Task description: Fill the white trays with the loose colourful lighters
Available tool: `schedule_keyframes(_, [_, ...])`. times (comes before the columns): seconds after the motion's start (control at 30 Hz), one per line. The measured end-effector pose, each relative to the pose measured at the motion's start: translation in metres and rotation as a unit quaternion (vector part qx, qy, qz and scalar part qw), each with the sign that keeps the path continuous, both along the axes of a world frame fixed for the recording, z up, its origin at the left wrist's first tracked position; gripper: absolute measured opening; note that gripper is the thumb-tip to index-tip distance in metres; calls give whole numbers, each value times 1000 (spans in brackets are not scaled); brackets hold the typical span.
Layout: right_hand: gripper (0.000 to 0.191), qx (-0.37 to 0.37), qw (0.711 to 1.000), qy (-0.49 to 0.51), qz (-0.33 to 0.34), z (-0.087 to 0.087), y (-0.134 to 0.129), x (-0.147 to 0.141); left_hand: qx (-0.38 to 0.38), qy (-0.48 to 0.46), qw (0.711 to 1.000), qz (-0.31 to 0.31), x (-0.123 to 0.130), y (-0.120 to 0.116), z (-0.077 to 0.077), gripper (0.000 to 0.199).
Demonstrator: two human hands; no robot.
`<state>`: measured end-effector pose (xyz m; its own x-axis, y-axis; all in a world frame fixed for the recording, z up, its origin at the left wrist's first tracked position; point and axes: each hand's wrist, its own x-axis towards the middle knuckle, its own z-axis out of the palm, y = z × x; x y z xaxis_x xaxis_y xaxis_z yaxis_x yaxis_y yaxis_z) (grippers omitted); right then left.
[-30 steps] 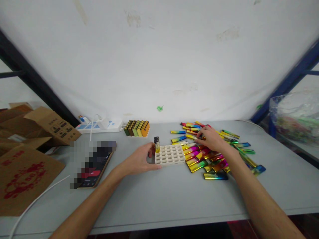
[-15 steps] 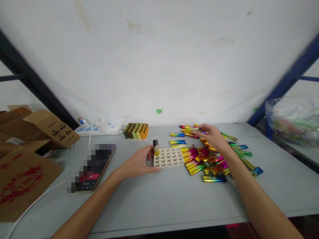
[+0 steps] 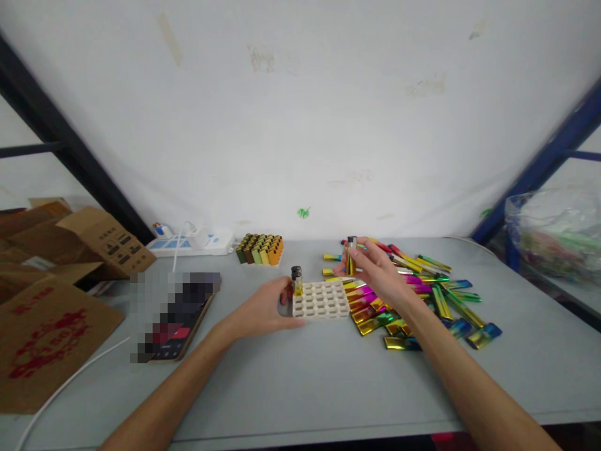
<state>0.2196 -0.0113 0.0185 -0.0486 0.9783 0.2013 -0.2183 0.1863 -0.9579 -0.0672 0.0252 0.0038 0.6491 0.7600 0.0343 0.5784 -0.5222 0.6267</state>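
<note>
My left hand grips the left end of a white tray with rows of slots, thumb at its front corner and fingers curled behind. A few lighters with black tops stand in the tray's left column, beside those fingers. Above the tray's back right corner, my right hand is closed on a shiny gold lighter, held upright with its dark top up. Under and around my right wrist spreads a loose pile of metallic lighters in yellow, pink, green and blue.
A filled block of lighters stands near the wall. At left are a phone, a white power strip with a cable, and cardboard boxes. A clear plastic bag sits at far right, beyond a blue post.
My right hand has come away from the back of the pile, moving left and toward the tray, and the lighter in it now stands upright. My left hand stays on the tray.
</note>
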Motion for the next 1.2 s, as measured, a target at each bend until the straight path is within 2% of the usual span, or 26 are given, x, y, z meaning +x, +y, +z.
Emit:
schedule_keyframes(0.1, [42, -7, 1000, -20, 17, 2, -4, -18, 4, -3, 1000, -2, 1, -1, 0, 52])
schedule_keyframes(0.23, [51, -7, 998, -55, 1, 0, -6, -40, 8, 2, 1000, 4, 2, -3, 1, 52])
schedule_keyframes(0.33, [60, -1, 989, -140, -54, -6, -6, -51, 10, 8, 1000, 8, 3, -4, 2, 50])
schedule_keyframes(0.4, [65, 12, 972, -207, -109, -11, -7, -56, 14, 4, 1000, 7, 3, -4, 2, 49])
schedule_keyframes(0.53, [64, 23, 947, -269, -173, -20, -5, -60, 15, -1, 1000, 4, 3, -3, 0, 50])
schedule_keyframes(0.77, [57, 32, 946, -278, -164, -23, -5, -59, 18, -1, 1000, 9, 3, -2, -1, 52])
schedule_keyframes(0.97, [39, 49, 966, -241, -80, -22, -12, -62, 11, -8, 1000, 8, 4, -2, 1, 53])
schedule_keyframes(1.03, [34, 100, 955, -264, -85, -19, -13, -62, 11, -14, 1000, 8, 4, -2, 0, 53])
schedule_keyframes(1.13, [32, 195, 920, -314, -126, -15, -15, -61, 13, -15, 1000, 12, 4, -3, 0, 53])
schedule_keyframes(1.2, [31, 214, 909, -334, -131, -12, -16, -61, 13, -16, 1000, 13, 4, -4, 0, 54])
